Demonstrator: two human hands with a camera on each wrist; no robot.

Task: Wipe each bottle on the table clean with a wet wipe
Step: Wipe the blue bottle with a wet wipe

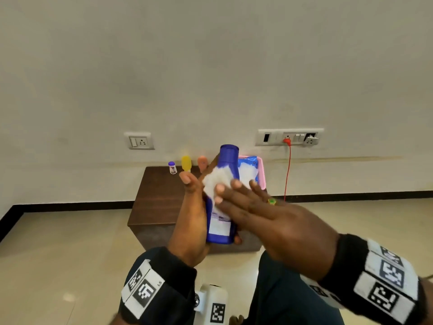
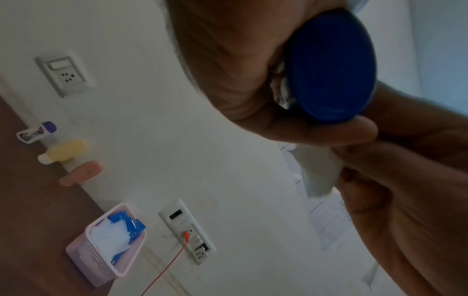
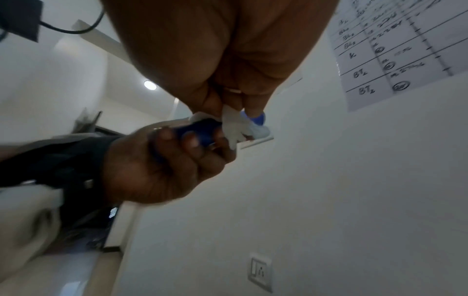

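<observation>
While the left hand grips the tall blue plastic bottle upright above the near edge of the dark wooden table, the right hand presses a white wet wipe against it with straight fingers. Farther back, a small white bottle with a purple cap, a yellow bottle and a peach bottle stand near the wall, probably not yet wiped, left of a pink perforated basket holding the wipes pack.

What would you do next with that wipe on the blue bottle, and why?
Probably slide the wet wipe down toward the label: the right hand presses it flat against the upper blue bottle, which the left hand grips, and the lower part looks uncovered.
</observation>
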